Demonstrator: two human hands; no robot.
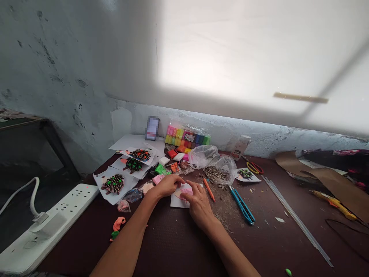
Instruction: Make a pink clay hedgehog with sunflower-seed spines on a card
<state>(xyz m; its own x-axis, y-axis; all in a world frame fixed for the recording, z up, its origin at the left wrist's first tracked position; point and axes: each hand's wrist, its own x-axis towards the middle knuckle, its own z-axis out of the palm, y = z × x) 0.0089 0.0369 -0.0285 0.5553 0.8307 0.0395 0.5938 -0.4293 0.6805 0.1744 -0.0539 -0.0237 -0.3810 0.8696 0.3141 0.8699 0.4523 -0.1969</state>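
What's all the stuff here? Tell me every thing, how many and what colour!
Power strip: one, white, left
Seed pictures: four, dark with bright bits, three left, one right
Phone: one, blurred, by wall
Clay packets: many, mixed, back
Bottle: one, pale, back right
Seeds: many, striped, by clear bags
Scissors: one, red-and-yellow handles, right
Pen: one, orange, beside right hand
Cutter: one, blue, right
Strips: several, clear, right
Table: one, dark brown, underneath
Paper: one, white, under pink clay
Hands: two, bare, left and right, at clay
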